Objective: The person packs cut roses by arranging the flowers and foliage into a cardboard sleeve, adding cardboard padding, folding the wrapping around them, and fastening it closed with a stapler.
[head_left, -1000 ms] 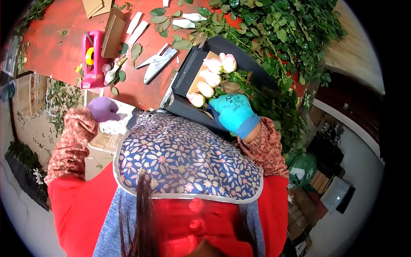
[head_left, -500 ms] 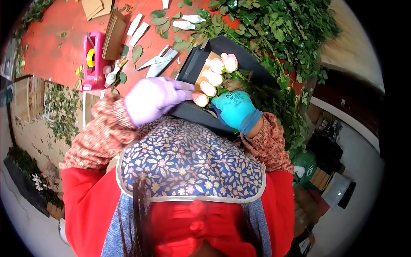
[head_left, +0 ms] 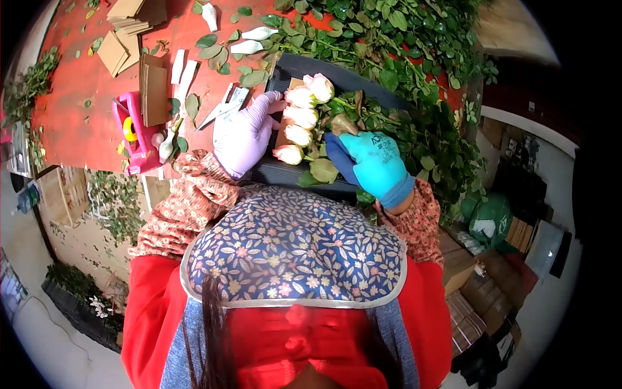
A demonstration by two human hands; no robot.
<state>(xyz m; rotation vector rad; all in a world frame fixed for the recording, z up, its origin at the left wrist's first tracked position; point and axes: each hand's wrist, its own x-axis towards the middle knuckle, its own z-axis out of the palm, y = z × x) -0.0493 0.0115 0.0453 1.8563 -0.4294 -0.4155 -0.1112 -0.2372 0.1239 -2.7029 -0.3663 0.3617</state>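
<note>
Several pale pink roses (head_left: pixel 300 117) lie in a row, blooms to the left, over a strip of cardboard (head_left: pixel 282 135) in a black tray (head_left: pixel 285 174). My left hand (head_left: pixel 247 135), in a lilac glove, is beside the blooms, its fingers apart at the cardboard's left edge. My right hand (head_left: pixel 374 163), in a teal and dark blue glove, lies over the stems to the right of the blooms. Its fingers curl under, and what they grip is hidden. A brownish leaf (head_left: pixel 343 124) shows by its fingertips, and a green leaf (head_left: pixel 322 170) lies below the lowest blooms.
Scissors (head_left: pixel 225 107) lie left of the tray. Beyond them are a pink tape dispenser (head_left: pixel 139 146), a cardboard stack (head_left: pixel 153 91) and white foam sleeves (head_left: pixel 247 47). Leafy stems (head_left: pixel 389 39) heap along the red table's (head_left: pixel 71 104) far and right sides.
My left hand has drawn back from the lowest bloom to the cardboard's left edge. My right hand has moved right, away from the blooms. The view has shifted slightly.
</note>
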